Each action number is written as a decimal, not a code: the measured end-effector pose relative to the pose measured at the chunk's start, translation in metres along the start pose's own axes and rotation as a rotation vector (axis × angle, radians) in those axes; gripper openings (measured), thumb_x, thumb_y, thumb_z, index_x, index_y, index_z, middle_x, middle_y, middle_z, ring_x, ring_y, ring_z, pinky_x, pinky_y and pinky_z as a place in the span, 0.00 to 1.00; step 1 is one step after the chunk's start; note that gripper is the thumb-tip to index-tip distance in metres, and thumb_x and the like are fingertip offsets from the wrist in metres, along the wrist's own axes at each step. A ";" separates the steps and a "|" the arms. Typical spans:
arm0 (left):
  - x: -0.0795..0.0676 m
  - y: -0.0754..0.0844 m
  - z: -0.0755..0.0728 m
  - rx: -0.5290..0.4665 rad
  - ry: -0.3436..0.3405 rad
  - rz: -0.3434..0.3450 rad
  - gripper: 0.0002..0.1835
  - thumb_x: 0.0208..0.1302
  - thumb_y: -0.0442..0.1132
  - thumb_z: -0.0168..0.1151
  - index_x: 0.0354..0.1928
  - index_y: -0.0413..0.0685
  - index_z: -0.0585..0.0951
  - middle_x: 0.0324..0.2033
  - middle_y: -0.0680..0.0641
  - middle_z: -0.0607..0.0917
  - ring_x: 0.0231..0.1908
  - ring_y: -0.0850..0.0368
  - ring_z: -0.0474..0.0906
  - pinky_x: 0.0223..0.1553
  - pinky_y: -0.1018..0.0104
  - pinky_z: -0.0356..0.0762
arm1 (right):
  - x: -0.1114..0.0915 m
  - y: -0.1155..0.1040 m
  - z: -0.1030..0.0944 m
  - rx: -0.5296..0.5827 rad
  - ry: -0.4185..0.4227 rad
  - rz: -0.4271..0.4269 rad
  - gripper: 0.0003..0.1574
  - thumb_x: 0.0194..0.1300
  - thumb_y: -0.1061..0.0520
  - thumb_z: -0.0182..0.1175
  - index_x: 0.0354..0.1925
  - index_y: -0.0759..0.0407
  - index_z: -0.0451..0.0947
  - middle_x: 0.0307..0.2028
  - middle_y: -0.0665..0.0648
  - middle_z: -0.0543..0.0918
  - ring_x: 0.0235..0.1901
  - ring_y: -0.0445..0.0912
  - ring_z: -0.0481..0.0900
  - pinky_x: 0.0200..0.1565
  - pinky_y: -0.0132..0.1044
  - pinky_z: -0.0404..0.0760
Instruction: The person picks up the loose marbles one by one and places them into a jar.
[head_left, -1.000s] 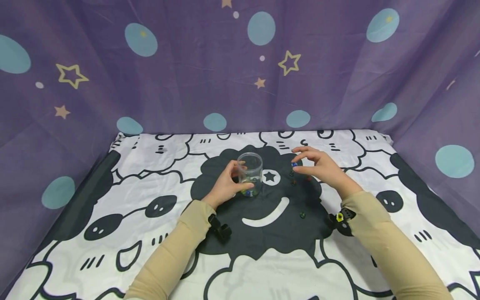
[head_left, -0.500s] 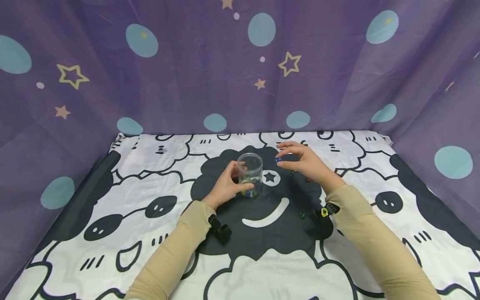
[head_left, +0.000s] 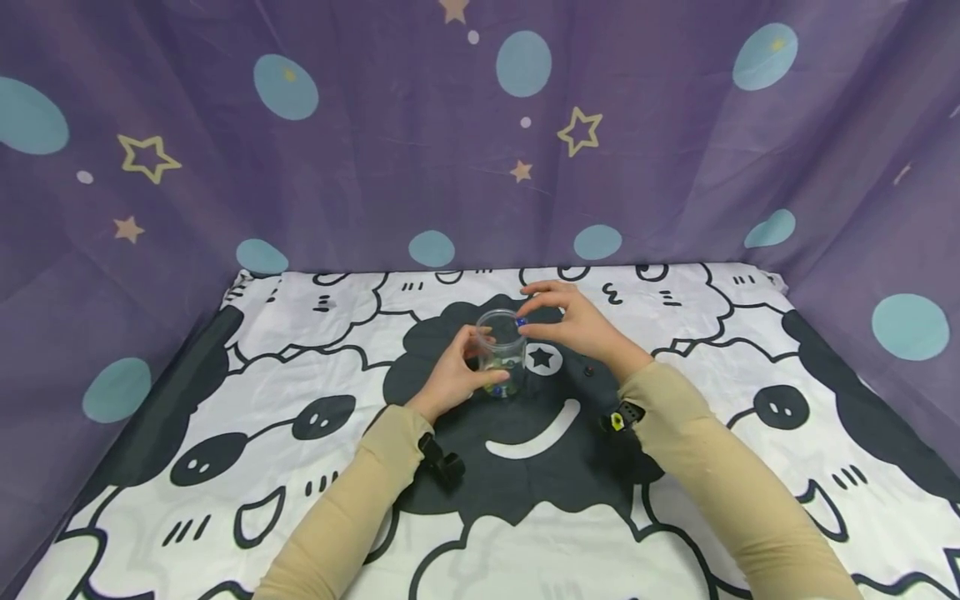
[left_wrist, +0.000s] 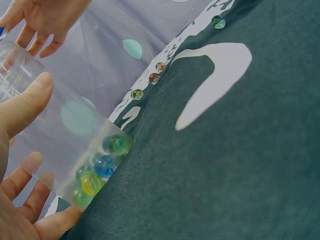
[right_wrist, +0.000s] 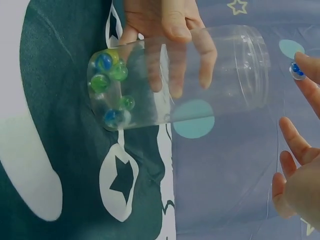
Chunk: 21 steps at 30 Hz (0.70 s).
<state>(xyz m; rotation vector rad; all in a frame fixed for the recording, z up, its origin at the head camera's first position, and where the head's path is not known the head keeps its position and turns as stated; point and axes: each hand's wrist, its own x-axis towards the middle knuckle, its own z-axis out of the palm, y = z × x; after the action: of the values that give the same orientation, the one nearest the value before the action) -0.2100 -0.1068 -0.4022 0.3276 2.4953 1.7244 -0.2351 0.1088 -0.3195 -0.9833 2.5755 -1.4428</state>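
My left hand [head_left: 453, 379] grips a clear plastic jar [head_left: 512, 354], which stands upright on the cloth with its mouth uncovered. Several glass marbles, green, blue and yellow, lie at its bottom; one is a blue marble [left_wrist: 105, 166]. Between thumb and index finger, my right hand [head_left: 573, 327] pinches a clear marble with blue in it [head_left: 521, 322], close by the right side of the jar's rim. In the right wrist view, this pinched marble [right_wrist: 297, 70] appears just outside the mouth, and that hand's other fingers are spread.
Right of the jar, loose marbles lie on the dark cloth: a green marble [left_wrist: 218, 22], a reddish-brown marble [left_wrist: 155, 78] and a few nearby. In the head view my right arm hides most of them. A purple curtain [head_left: 360, 167] hangs behind the table.
My right hand has moved left with the blue marble, from above the loose marbles to the jar's rim. My left hand and the jar have stayed in place.
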 end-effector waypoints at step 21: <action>-0.001 0.001 0.000 0.005 -0.003 0.010 0.35 0.54 0.37 0.71 0.63 0.45 0.66 0.55 0.46 0.75 0.60 0.44 0.70 0.59 0.45 0.71 | 0.007 -0.002 0.010 -0.050 -0.034 0.031 0.15 0.60 0.57 0.66 0.46 0.60 0.82 0.63 0.60 0.68 0.67 0.60 0.55 0.66 0.63 0.56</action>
<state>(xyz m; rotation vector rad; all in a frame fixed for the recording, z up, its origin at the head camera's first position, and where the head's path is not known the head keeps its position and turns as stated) -0.2093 -0.1069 -0.4014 0.3430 2.5002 1.7202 -0.2362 0.0967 -0.3220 -0.9609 2.6032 -1.3490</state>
